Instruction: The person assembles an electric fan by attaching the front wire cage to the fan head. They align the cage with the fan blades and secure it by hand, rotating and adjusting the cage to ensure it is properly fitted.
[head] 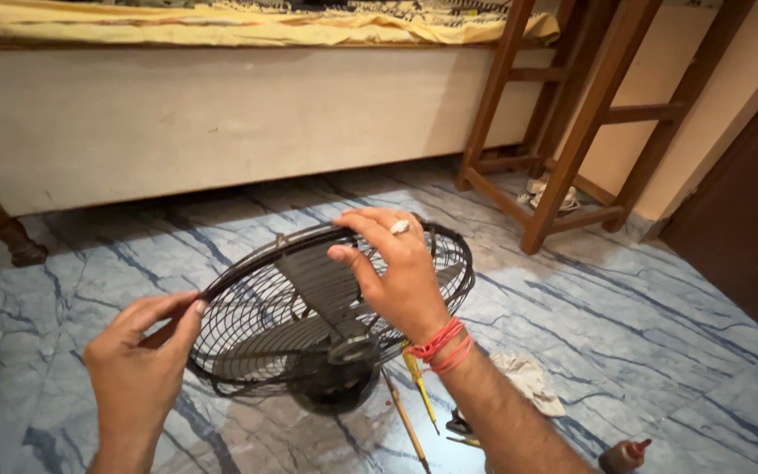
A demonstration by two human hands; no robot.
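Both hands, left hand (138,364) and right hand (396,263), pinch the fan guard (256,307) rim at frame centre; thin wire likely light, springy, bendable.

The right hand (401,272) hides part of the fan (326,307) grille; the bottle (625,456) (reddish cap) and ladder (572,114) run out of frame.
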